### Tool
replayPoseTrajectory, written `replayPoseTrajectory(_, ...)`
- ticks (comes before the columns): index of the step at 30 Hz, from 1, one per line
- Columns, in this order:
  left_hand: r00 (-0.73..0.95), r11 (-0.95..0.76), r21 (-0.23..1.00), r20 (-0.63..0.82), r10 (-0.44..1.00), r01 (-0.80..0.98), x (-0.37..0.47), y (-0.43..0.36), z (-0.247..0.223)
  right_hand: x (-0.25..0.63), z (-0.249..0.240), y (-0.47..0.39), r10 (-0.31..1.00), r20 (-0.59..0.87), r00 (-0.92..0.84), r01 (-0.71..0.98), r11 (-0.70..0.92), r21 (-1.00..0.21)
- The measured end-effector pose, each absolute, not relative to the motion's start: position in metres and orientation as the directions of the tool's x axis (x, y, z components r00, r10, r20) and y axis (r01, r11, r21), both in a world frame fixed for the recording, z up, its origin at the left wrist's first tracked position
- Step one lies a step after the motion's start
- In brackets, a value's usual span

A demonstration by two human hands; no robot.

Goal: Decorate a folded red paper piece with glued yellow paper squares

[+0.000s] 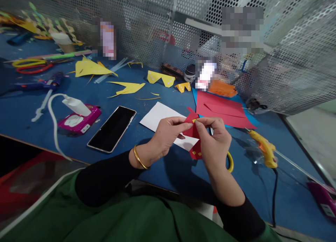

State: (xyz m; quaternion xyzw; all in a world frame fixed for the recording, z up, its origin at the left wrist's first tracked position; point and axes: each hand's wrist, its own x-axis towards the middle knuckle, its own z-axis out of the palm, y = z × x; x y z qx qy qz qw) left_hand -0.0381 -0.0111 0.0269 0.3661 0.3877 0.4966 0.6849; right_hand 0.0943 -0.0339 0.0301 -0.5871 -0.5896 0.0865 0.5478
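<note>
Blue worktable (pixel 147 111): across the frame's middle.
Right hand (pixel 215 140): right of centre, thumb and forefinger pinched at the yellow bit (pixel 194 120).
Left hand (pixel 166 135): centre, thumb and forefinger pinching the red paper cutout (pixel 193 131).
Red paper cutout: just right of centre, between both hands.
Yellow bit: on the cutout's upper part.

Single head-height view from close above the blue table (pixel 257 196), forward and down toward the mesh screen (pixel 144 32).

Black sleeves (pixel 103 182), gold bangle (pixel 138 158), green garment (pixel 126 217)
</note>
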Motion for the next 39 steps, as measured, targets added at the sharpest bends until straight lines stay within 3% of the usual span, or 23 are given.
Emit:
replayPoseTrajectory(13, 0.224, 0.243, 0.894, -0.167, 0.960, -0.376, -0.0390, -0.0125, 0.0291, 0.0929, 0.0291, -0.0334, 0.785, 0.524, 0.330, 0.586, 0.265, -0.766)
replayPoseTrajectory(22, 0.227, 0.265, 0.894, -0.191, 0.955, -0.361, -0.0390, -0.0121, 0.0312, 0.0920, 0.0258, -0.0309, 0.834, 0.405, 0.375, 0.337, 0.285, -0.897)
replayPoseTrajectory(39, 0.213, 0.298, 0.875, -0.230, 0.950, -0.382, -0.0375, -0.0129, 0.0311, 0.0955, 0.0259, -0.0315, 0.909, 0.267, 0.319, 0.213, 0.206, -0.955)
